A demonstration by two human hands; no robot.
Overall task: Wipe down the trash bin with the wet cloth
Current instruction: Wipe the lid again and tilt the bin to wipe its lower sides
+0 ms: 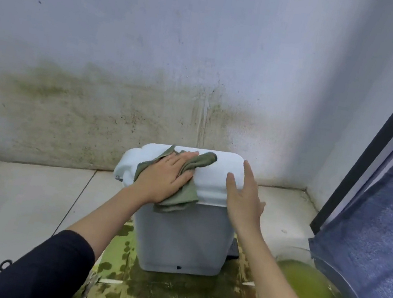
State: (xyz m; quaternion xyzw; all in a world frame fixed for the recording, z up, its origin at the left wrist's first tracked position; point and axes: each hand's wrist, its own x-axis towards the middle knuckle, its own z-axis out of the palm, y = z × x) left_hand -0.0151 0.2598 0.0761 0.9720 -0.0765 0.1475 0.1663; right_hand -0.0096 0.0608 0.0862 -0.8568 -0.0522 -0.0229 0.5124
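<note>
My left hand (165, 177) lies flat, palm down, on the green cloth (179, 184), pressing it against the white lid (217, 175) of the trash bin (183, 239). The fingers are spread over the fabric rather than closed around it; the cloth bunches up beyond my fingertips toward the middle of the lid, and one corner hangs over the lid's front edge onto the grey body. My right hand (243, 202) is open and holds nothing, fingers extended, at the lid's right front corner; I cannot tell whether it touches the plastic or hovers just off it.

The bin stands upright just before me, near a stained wall (127, 60), on a wet, blotched green mat (167, 296) laid over pale floor tiles (15, 197). To my right, close beside the bin, sits a metal basin (347, 296) filled with yellow-green liquid (309, 293). Blue fabric (385, 217) hangs over the basin's far side, below a dark frame (384, 127). My left sleeve (42, 268) is black.
</note>
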